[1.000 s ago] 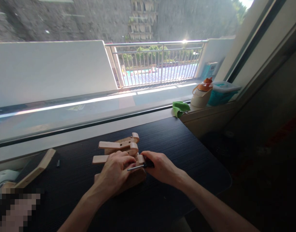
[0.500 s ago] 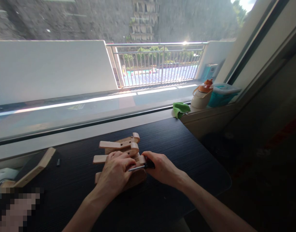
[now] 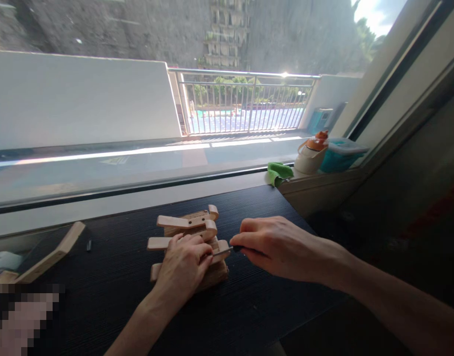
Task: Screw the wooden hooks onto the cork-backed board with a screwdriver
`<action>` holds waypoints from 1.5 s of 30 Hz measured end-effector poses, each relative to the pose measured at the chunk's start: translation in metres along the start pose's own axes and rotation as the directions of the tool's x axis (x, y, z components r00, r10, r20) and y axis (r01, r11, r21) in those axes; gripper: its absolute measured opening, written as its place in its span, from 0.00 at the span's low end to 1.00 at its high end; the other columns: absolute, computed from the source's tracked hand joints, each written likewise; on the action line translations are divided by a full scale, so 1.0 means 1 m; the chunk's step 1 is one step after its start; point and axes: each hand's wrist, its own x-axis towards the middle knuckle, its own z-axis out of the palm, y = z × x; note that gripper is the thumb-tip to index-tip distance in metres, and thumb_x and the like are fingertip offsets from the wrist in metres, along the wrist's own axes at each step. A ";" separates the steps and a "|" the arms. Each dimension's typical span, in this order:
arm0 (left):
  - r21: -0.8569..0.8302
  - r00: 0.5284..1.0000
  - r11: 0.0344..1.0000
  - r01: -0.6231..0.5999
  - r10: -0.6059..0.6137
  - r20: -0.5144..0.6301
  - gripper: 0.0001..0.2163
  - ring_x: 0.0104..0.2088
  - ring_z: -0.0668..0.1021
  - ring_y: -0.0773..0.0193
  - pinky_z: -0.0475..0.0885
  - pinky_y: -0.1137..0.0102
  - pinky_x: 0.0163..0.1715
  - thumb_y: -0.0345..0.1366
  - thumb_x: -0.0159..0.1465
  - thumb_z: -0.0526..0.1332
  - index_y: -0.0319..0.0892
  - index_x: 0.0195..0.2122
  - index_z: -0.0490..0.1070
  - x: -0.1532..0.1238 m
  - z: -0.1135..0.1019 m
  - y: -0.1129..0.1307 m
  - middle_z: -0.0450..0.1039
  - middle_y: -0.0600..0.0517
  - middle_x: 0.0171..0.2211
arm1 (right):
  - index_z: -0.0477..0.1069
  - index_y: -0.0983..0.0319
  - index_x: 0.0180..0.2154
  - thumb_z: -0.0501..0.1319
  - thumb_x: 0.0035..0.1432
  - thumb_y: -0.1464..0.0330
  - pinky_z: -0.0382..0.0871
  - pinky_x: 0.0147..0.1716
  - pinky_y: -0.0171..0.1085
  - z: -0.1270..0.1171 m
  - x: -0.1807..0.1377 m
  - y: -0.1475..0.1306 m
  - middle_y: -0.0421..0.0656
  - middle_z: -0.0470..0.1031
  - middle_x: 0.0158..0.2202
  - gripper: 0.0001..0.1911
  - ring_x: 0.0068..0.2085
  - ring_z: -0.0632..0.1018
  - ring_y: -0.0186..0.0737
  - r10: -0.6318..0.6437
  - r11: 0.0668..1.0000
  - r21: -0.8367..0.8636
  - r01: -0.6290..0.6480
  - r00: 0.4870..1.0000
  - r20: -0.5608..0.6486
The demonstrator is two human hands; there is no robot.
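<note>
A light wooden assembly (image 3: 187, 228) of several joined bars and a block lies on the dark table (image 3: 111, 277). My left hand (image 3: 182, 267) presses down on its near part, fingers curled over the wood. My right hand (image 3: 276, 245) is closed round a small screwdriver (image 3: 227, 250) with a dark handle. Its metal shaft points left into the wood beside my left fingers.
A loose wooden bar (image 3: 51, 257) and a small dark screw (image 3: 89, 244) lie at the table's left. On the window ledge sit a green cloth (image 3: 279, 171), a cream jug with an orange lid (image 3: 309, 155) and a teal container (image 3: 340, 153). The table's right edge drops off near my right forearm.
My right hand has drawn back to the right and lifted a little, still gripping the screwdriver. The view has shifted slightly; my left hand stays on the wood.
</note>
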 end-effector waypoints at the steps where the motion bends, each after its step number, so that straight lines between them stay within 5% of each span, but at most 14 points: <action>1: 0.001 1.000 1.000 -0.003 0.003 -0.004 0.09 0.47 0.75 0.55 0.56 0.52 0.56 0.35 0.61 0.58 0.48 0.31 0.78 0.000 0.000 0.000 0.78 0.53 0.41 | 0.72 0.62 0.36 0.52 0.64 0.72 0.57 0.29 0.35 -0.006 0.006 -0.004 0.42 0.71 0.33 0.10 0.31 0.70 0.34 -0.032 0.997 -0.076 0.035 0.999 0.038; 8: 0.009 1.000 1.000 -0.010 0.011 -0.013 0.08 0.44 0.76 0.53 0.59 0.51 0.53 0.35 0.61 0.59 0.47 0.31 0.79 0.000 0.000 0.000 0.78 0.51 0.36 | 0.71 0.64 0.33 0.52 0.63 0.76 0.50 0.24 0.36 -0.008 0.042 -0.018 0.42 0.69 0.31 0.10 0.29 0.67 0.34 -0.134 0.943 -0.279 0.179 0.975 0.175; 29: -0.052 1.000 0.999 -0.016 0.016 -0.017 0.08 0.48 0.75 0.53 0.56 0.49 0.56 0.33 0.60 0.59 0.47 0.32 0.78 0.000 0.001 -0.003 0.79 0.50 0.41 | 0.74 0.66 0.37 0.53 0.61 0.79 0.61 0.35 0.36 -0.009 0.058 -0.026 0.46 0.73 0.40 0.11 0.38 0.72 0.39 -0.230 0.927 -0.241 0.289 0.942 0.246; 45: -0.095 1.000 0.995 -0.018 0.016 -0.025 0.07 0.49 0.75 0.54 0.54 0.49 0.58 0.32 0.60 0.59 0.48 0.32 0.78 -0.001 0.000 -0.003 0.78 0.52 0.42 | 0.74 0.65 0.36 0.55 0.60 0.79 0.59 0.32 0.37 -0.008 0.060 -0.021 0.44 0.71 0.35 0.10 0.33 0.68 0.38 -0.221 0.922 -0.261 0.285 0.943 0.248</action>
